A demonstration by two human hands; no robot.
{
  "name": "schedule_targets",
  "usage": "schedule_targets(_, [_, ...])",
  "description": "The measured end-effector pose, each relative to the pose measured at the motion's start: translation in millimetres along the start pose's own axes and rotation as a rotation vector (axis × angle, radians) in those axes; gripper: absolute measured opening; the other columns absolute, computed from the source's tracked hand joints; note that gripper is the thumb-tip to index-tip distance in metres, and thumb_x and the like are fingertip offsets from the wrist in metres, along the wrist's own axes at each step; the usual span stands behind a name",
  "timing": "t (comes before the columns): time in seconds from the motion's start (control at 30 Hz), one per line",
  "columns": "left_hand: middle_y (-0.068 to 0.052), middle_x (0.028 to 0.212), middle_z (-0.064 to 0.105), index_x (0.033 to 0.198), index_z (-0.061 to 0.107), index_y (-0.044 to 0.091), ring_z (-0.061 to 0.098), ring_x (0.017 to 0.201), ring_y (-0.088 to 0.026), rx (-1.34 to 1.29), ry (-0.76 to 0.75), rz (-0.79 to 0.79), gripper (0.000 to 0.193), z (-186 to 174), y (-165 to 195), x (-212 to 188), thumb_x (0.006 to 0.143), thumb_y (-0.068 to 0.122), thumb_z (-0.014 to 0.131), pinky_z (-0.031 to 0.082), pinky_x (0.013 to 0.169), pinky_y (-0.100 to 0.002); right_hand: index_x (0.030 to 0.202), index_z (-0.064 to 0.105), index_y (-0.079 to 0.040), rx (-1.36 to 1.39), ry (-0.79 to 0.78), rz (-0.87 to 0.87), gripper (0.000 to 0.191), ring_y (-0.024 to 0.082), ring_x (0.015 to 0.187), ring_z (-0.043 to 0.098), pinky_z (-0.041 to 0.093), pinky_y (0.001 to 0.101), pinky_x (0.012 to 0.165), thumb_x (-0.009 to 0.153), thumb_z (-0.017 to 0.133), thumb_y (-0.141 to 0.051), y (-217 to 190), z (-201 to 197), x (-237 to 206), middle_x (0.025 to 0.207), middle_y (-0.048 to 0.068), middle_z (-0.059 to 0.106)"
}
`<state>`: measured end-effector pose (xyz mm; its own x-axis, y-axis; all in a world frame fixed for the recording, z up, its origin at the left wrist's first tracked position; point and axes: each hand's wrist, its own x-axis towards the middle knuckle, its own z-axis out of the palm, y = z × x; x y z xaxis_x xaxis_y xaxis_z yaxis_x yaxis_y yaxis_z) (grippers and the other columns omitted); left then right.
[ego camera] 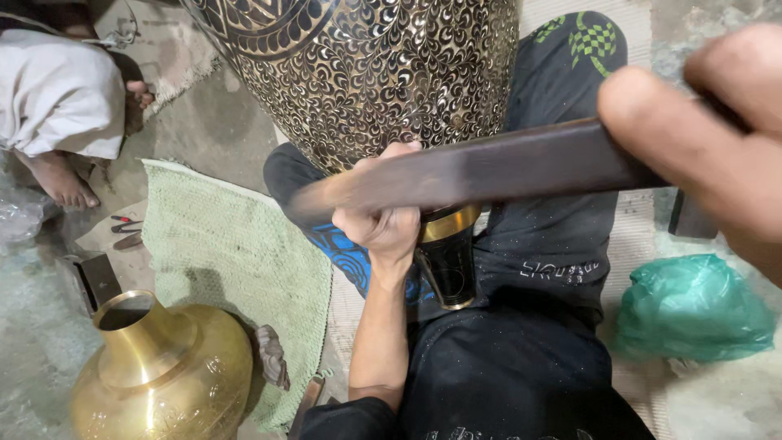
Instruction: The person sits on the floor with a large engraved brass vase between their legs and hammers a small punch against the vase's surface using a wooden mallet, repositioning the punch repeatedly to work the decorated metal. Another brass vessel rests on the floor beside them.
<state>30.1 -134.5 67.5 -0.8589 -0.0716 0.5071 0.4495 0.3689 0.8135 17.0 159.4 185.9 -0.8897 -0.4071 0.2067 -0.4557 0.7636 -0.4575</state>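
A big black and gold metal vase with tiny leaf patterns (pixel 366 73) fills the top middle of the frame, lying across the person's lap. The left hand (pixel 383 220) sits in the middle, curled in a fist against the vase's gold neck; what it holds is hidden. The right hand (pixel 709 130), at the upper right, is closed tight on a long dark wooden stick (pixel 489 167), blurry across the vase. A plain shiny brass vase (pixel 163 371) stands at the lower left beside a green woven mat (pixel 236 253).
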Motion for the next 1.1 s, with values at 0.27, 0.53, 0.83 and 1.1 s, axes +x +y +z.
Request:
schedule_targets(0.27, [-0.014,0.101,0.072,0.112,0.06,-0.003,0.069,0.092,-0.019,-0.229,-0.083,-0.177,0.018,-5,-4,-2,0.098,-0.003,0.071,0.056,0.094,-0.028,0.122,0.068,0.004,-0.04,-0.014,-0.125,0.049,0.034,0.077,0.061,0.051,0.0398,0.069,0.075,0.073,0.016,9,1,7,0.099,0.023,0.061])
schedule_targets(0.53, [-0.016,0.11,0.071,0.122,0.056,-0.002,0.07,0.095,-0.025,-0.077,-0.024,-0.046,0.031,-4,2,5,0.096,0.0,0.071,0.058,0.083,-0.031,0.131,0.065,0.001,-0.049,-0.051,-0.064,0.062,0.036,0.083,0.062,0.051,0.0397,0.073,0.074,0.074,0.022,21,6,-1,0.105,0.025,0.062])
schedule_targets(0.83, [-0.009,0.103,0.077,0.108,0.067,0.002,0.067,0.078,-0.017,0.168,-0.038,-0.037,0.024,-8,-4,4,0.088,-0.011,0.067,0.051,0.073,-0.028,0.119,0.063,0.001,0.027,-0.087,-0.029,0.05,0.034,0.077,0.061,0.048,0.0409,0.069,0.072,0.075,0.015,10,-6,19,0.094,0.021,0.06])
schedule_targets(1.1, [-0.011,0.088,0.075,0.097,0.071,0.002,0.069,0.07,-0.018,0.25,-0.022,-0.198,0.013,-19,-38,-34,0.085,0.0,0.074,0.052,0.068,-0.031,0.121,0.065,0.002,0.004,-0.091,0.0,0.043,0.03,0.075,0.063,0.049,0.0369,0.066,0.082,0.073,0.018,2,-8,23,0.092,0.019,0.062])
